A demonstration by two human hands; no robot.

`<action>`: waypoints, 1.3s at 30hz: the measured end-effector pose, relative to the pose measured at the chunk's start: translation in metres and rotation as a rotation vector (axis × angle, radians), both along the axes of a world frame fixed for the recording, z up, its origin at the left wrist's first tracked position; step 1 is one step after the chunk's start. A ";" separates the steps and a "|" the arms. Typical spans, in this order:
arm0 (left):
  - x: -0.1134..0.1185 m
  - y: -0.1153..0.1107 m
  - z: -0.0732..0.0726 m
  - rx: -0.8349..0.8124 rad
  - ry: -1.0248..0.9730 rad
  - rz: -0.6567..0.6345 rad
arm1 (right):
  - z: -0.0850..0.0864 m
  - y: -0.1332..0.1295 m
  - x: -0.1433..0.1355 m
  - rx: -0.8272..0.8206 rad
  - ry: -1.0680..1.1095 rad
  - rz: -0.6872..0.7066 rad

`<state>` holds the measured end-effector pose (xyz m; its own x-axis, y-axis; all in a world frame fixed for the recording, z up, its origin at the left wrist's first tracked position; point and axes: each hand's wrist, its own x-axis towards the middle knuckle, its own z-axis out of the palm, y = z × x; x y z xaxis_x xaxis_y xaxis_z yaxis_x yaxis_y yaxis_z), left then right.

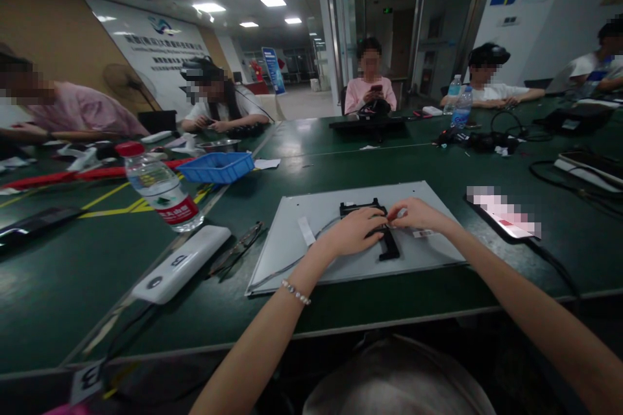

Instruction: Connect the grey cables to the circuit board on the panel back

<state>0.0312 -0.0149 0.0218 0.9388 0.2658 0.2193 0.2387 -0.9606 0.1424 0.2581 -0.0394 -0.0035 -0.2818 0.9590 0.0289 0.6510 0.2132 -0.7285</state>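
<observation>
A pale grey flat panel [331, 266] lies on the green table in front of me. On it rests a black plastic bracket [389, 248], partly covered by my hands. My left hand [357, 230] lies across the bracket with its fingers stretched out. At the bracket's right side, my right hand [413, 214] has its fingertips drawn together in a pinch; what is between them, if anything, is too small to make out. A thin grey cable [287, 266] runs from under my left hand toward the panel's near left corner. A white strip [306, 231] sticks up on the panel's left.
Left of the panel are glasses [237, 249], a white power bank [182, 264], a water bottle [163, 191] and a blue tray [217, 167]. A phone [503, 214] with a cable lies to the right. Several people sit around the table.
</observation>
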 end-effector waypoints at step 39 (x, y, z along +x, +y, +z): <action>-0.022 0.009 0.027 -0.074 -0.052 0.109 | 0.014 -0.005 -0.007 0.269 0.000 -0.103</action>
